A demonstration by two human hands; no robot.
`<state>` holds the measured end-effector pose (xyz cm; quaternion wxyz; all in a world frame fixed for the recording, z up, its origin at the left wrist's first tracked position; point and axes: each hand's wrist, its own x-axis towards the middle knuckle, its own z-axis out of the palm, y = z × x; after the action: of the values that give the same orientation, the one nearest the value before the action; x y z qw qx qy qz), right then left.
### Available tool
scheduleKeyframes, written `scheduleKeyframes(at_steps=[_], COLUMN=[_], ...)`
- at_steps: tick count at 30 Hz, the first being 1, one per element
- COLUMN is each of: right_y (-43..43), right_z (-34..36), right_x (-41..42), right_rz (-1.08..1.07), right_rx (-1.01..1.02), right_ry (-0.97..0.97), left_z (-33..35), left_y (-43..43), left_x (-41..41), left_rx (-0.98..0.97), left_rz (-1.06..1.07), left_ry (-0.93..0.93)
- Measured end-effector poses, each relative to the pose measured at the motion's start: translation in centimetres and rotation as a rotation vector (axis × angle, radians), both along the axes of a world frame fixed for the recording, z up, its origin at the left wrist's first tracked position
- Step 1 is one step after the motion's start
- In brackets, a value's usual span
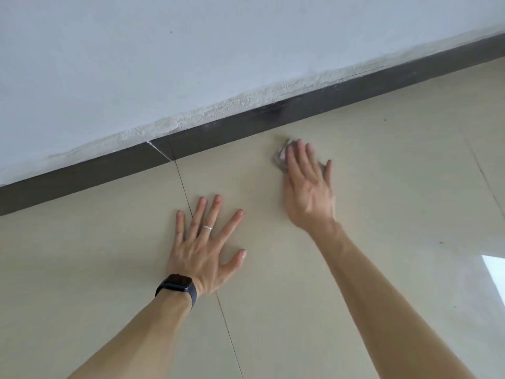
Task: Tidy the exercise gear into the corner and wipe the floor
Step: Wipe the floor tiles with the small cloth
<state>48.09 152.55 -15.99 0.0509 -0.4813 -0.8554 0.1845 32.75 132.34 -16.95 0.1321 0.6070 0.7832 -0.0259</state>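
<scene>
Close to the skirting [246, 124], on the tiled floor [382, 214], the right hand [308, 187] lies flat on a small crumpled cloth [281, 157], pale grey with a pinkish tint. Its grip is apart: the fingers are straight and press the cloth down, not curled round it. The cloth shows past the fingertips on the side toward the left hand [203, 253]. Both cloth and right hand are blurred, so finer detail is lost. Only a narrow strip of bare tile lies between the cloth and the skirting.

Nearer the person, the left hand rests palm down on the floor across a grout line [229, 332]. Its grip is also apart, fingers spread wide and holding nothing. It wears a ring [207, 227], with a black watch [177, 284] on the wrist. The two hands are apart.

Above the dark skirting rises a white wall [191, 50], its plaster rough and chipped along the join. A few dark specks [440, 242] dot the tiles to the right of the right arm, and a bright patch [494, 272] of reflected light sits at the right edge.
</scene>
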Motion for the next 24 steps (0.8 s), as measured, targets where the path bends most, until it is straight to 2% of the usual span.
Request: scheduleKeyframes(at_steps=[3,5,6,7,9,10,11,12,16,18,20,22,24], right_y=[-7.8,-5.4,-3.3,-1.2,1.3,0.7,-1.2,-4.1,-17.0,-16.3,-13.1,-9.3,-7.6], right_z=[-0.1,-0.4,-0.5,-0.5,-0.5,-0.6,-0.7,-0.9,-0.1,0.3,-0.1,-0.1,-0.2], right_x=[4.1,6.6,7.3,7.7,7.8,7.1,6.3,5.6,7.5,11.0,14.3,17.0,17.9], right_rz=[0.421,0.475,0.37,0.176,-0.325,-0.499,-0.553,-0.485,0.191,0.261,0.069,-0.283,-0.535], right_rx=[0.028,0.054,0.066,0.05,-0.03,-0.057,-0.043,-0.01,0.001,0.014,0.032,-0.015,-0.063], right_ry=[-0.03,-0.073,-0.116,-0.136,-0.082,-0.044,-0.031,-0.032,-0.017,-0.046,-0.093,-0.118,-0.095], left_z=[-0.2,-0.2,-0.2,-0.2,-0.3,-0.3,-0.3,-0.4,-0.4,-0.3,-0.3,-0.4,-0.6], left_y=[-0.1,0.0,0.0,0.1,-0.1,-0.1,-0.1,-0.1,-0.2,-0.2,-0.2,-0.3,-0.4], left_x=[0.2,0.2,0.2,0.2,0.3,0.3,0.3,0.3,0.4,0.4,0.4,0.4,0.4], left_rx=[0.029,0.031,0.026,0.023,0.028,0.028,0.026,0.025,0.06,0.069,0.043,0.023,0.013], left_rz=[0.009,0.013,0.013,0.011,0.016,0.018,0.015,0.015,0.019,0.02,0.029,0.035,0.044], left_ry=[0.0,-0.001,0.001,0.005,0.016,0.021,0.025,0.025,0.008,0.0,0.001,0.008,0.011])
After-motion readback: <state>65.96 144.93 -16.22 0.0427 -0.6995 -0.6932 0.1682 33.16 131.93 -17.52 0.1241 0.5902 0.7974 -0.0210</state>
